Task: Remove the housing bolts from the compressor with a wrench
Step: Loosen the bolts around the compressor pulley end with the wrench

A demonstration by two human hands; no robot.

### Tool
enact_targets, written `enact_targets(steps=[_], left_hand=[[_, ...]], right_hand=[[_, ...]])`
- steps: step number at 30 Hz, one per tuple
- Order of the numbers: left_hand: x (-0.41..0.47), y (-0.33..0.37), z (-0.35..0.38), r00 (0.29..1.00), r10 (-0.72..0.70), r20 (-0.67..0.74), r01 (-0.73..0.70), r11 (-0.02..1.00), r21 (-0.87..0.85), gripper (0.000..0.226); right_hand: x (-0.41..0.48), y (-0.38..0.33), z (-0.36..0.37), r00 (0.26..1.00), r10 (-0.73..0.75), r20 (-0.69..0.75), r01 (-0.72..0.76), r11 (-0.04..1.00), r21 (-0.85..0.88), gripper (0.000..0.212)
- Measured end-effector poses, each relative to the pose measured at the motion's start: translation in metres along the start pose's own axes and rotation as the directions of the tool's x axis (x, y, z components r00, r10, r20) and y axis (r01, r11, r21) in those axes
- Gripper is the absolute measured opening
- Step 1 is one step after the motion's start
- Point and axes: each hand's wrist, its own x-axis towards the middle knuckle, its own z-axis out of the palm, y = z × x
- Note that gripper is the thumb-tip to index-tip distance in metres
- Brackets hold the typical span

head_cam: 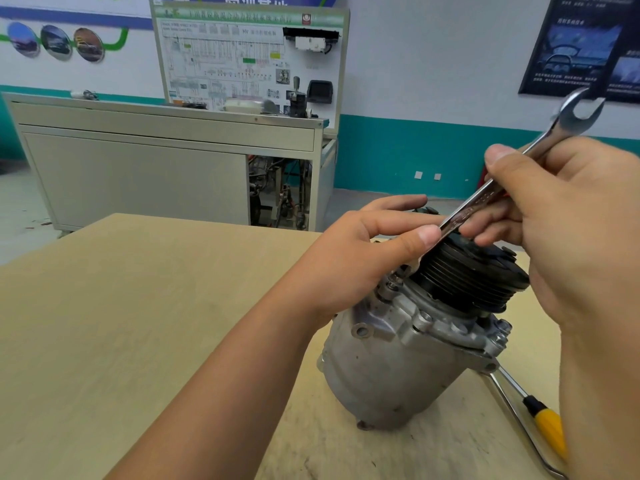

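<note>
Table [138,323], pale wood; compressor [391,368] stands on it at right, near edge, tilted, black grooved pulley [464,275] uppermost. Both hands are together above the pulley, both clamped on one wrench [485,199]: right hand [568,230] grips mid-shaft with thumb on top and fingers curled beneath, left hand [353,261] pinches the low end against the pulley rim. Open jaw points up and far right, in the air, on no bolt. Low end is hidden by the left thumb, type cannot tell. One housing bolt [391,282] appears to stand proud at the flange just below the left hand; more heads along the flange at right [502,330]. Judgement: wrench not yet seated. To do well: bring the end down square over the head and seat it fully before loading; left hand should brace the housing since the body sits tilted and could roll; pull in short arcs, the pulley crowds the swing. Screwdriver [547,427], yellow handle, lies near right, shaft running under the flange. Writing: training board [249,64] far centre, only "HV" readable, remaining characters blurred; dark poster [581,46] far right, text too small; stamping on the wrench shaft illegible
</note>
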Motion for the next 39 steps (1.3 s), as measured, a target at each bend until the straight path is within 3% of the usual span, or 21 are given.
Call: enact_targets(steps=[26, 39], left_hand=[[-0.001, 0.002, -0.003, 1.000, 0.021, 0.008, -0.021, 1.000, -0.010, 0.020], [-0.002, 0.003, -0.005, 1.000, 0.021, 0.023, -0.020, 0.999, -0.048, 0.019]], right_hand=[[-0.011, -0.013, 0.011, 0.972, -0.226, -0.062, 0.218, 0.968, -0.121, 0.012], [-0.015, -0.021, 0.013, 0.981, -0.191, 0.029, 0.192, 0.980, -0.045, 0.039]])
